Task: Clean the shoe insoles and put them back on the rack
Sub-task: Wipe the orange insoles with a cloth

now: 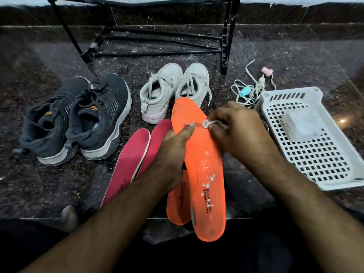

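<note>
The black metal-tube shoe rack (pixel 157 36) stands bare at the far side of the dark speckled stone floor (pixel 49 184), its upper part cut off by the frame edge, so nothing seems to have gone back yet and the task looks early. To the right lies a white perforated plastic basket (pixel 323 158) holding a pale wrapped block (pixel 301 126) whose nature I cannot make out. A pair of dark grey mesh trainers (pixel 78 117) and a pair of white lace-up sneakers (pixel 173 91) sit on the floor, apparently without their insoles. The bright orange foam insole (pixel 204 174), flecked with white specks, is held up in the middle; a second orange insole (pixel 177 203) lies partly hidden under it, and two pink foam insoles (pixel 130 162) wait on the floor at its left. The left hand (pixel 173 154) grips the orange insole's edge, thumb pressed on top. The right hand (pixel 236 131) is curled, pinching a small white object (pixel 206 124) against the insole near a dark mark; whether it is a swab, wipe or scrap is unclear. A tangle of pale laces with small coloured pieces (pixel 250 91) lies beyond the basket. I judge that cleaning is under way on the first insole, with three left.
</note>
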{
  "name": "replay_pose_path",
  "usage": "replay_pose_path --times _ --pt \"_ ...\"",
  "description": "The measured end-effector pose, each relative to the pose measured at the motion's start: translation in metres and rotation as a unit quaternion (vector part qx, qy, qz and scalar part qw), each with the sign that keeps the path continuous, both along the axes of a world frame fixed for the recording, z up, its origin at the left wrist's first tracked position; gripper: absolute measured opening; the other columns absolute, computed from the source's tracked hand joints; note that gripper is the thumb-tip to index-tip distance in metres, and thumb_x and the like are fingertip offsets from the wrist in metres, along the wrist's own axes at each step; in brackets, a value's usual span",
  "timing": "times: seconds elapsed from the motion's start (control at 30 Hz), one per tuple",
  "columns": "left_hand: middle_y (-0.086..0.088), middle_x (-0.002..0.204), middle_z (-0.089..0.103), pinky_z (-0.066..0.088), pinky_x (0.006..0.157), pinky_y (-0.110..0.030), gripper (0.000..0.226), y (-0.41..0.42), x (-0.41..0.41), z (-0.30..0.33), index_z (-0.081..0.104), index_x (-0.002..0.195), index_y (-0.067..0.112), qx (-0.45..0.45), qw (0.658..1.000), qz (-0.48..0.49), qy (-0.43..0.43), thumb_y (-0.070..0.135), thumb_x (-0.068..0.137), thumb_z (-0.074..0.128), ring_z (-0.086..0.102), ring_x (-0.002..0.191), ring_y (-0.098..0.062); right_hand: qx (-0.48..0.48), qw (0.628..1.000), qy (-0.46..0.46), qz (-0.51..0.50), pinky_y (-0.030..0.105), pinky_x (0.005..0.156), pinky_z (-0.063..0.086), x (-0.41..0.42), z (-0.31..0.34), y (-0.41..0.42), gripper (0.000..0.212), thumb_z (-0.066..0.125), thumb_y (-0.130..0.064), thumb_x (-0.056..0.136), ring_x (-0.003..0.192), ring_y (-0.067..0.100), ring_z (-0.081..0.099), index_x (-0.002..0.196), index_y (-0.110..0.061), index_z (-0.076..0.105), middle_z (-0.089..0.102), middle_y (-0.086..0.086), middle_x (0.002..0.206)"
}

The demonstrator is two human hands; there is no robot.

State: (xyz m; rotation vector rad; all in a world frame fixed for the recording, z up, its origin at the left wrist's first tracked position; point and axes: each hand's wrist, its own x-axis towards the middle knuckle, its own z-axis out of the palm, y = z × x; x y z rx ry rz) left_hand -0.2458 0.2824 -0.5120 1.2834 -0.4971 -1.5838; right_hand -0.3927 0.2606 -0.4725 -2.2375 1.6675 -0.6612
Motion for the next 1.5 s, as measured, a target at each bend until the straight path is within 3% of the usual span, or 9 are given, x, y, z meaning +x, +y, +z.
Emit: replay_pose_path --times 0.2,0.37,0.57,0.73,0.93,1.13,1.33,1.4,1.5 --pt "-0.005 0.066 0.068 0.051 0.051 -0.025 0.009 -0.004 0.006 -0.008 0.062 0.100 0.009 -0.008 0.999 0.039 -0.007 0.017 0.098 0.060 0.064 0.054 -0.018 0.033 0.986 0.006 0.165 0.033 0.077 0.043 0.033 0.000 0.033 0.015 0.070 -0.012 0.082 0.085 0.026 0.062 0.097 -0.014 0.072 0.061 0.007 0.093" --pt "-0.016 0.092 0.073 0.058 0.079 -0.051 0.032 -0.002 0.002 -0.001 0.062 0.123 0.002 -0.017 0.999 0.035 -0.015 0.018 0.096 0.064 0.069 0.079 -0.031 -0.004 0.998 0.026 0.051 0.026 0.079 0.040 0.002 0.001 0.002 0.016 0.074 -0.011 0.079 0.088 0.026 0.065 0.094 -0.016 0.076 0.064 0.005 0.094" --pt "-0.012 0.081 0.068 0.052 0.055 -0.025 0.020 -0.005 0.008 -0.007 0.066 0.112 0.005 -0.008 0.999 0.038 -0.013 0.018 0.097 0.061 0.062 0.064 -0.023 0.026 0.982 -0.010 0.187 0.029 0.075 0.043 0.038 0.001 0.039 0.010 0.067 -0.011 0.079 0.084 0.021 0.062 0.088 -0.013 0.073 0.064 0.008 0.093" --pt "-0.020 0.100 0.070 0.055 0.085 -0.056 0.033 -0.006 0.006 0.000 0.063 0.123 0.001 -0.020 0.999 0.049 -0.009 0.020 0.097 0.063 0.066 0.086 -0.032 0.007 0.999 0.018 0.034 0.024 0.078 0.039 0.007 -0.001 0.008 0.015 0.073 -0.013 0.081 0.087 0.025 0.064 0.095 -0.018 0.075 0.061 0.003 0.093" --pt "-0.003 0.073 0.068 0.053 0.062 -0.031 0.007 -0.007 0.009 -0.007 0.064 0.095 0.013 -0.038 0.997 0.060 -0.020 0.015 0.099 0.059 0.064 0.062 -0.018 0.035 0.984 0.007 0.174 0.027 0.075 0.039 0.042 0.000 0.038 0.012 0.070 -0.013 0.081 0.084 0.025 0.064 0.092 -0.015 0.075 0.063 0.008 0.095" --pt "-0.020 0.098 0.072 0.054 0.087 -0.061 0.019 -0.010 0.008 0.001 0.067 0.113 0.007 -0.033 0.996 0.082 -0.009 0.018 0.097 0.062 0.067 0.087 -0.035 0.007 1.000 0.008 0.029 0.028 0.084 0.044 0.009 -0.003 0.008 0.017 0.073 -0.014 0.083 0.090 0.024 0.064 0.099 -0.019 0.076 0.063 0.005 0.097" --pt "0.002 0.062 0.066 0.050 0.054 -0.027 0.012 -0.009 0.013 -0.006 0.061 0.090 0.016 -0.020 0.996 0.077 -0.042 0.020 0.100 0.059 0.060 0.052 -0.017 0.017 0.987 0.016 0.161 0.036 0.073 0.051 0.047 -0.003 0.041 0.016 0.074 -0.006 0.077 0.076 0.025 0.062 0.089 -0.017 0.073 0.059 0.007 0.088" --pt "-0.008 0.077 0.072 0.059 0.067 -0.040 0.007 -0.009 0.011 0.000 0.064 0.096 0.013 -0.031 0.996 0.079 -0.036 0.021 0.097 0.063 0.066 0.065 -0.027 0.030 0.994 0.016 0.102 0.031 0.081 0.045 0.031 -0.003 0.024 0.015 0.072 -0.011 0.082 0.086 0.025 0.063 0.095 -0.018 0.075 0.061 0.006 0.096" --pt "-0.020 0.105 0.073 0.054 0.091 -0.063 0.022 -0.009 0.008 0.005 0.067 0.110 0.009 -0.039 0.995 0.091 -0.031 0.021 0.092 0.068 0.070 0.098 -0.042 0.007 1.000 0.018 0.002 0.027 0.081 0.042 0.012 0.001 0.012 0.018 0.070 -0.012 0.083 0.090 0.026 0.064 0.099 -0.017 0.076 0.062 0.006 0.099"
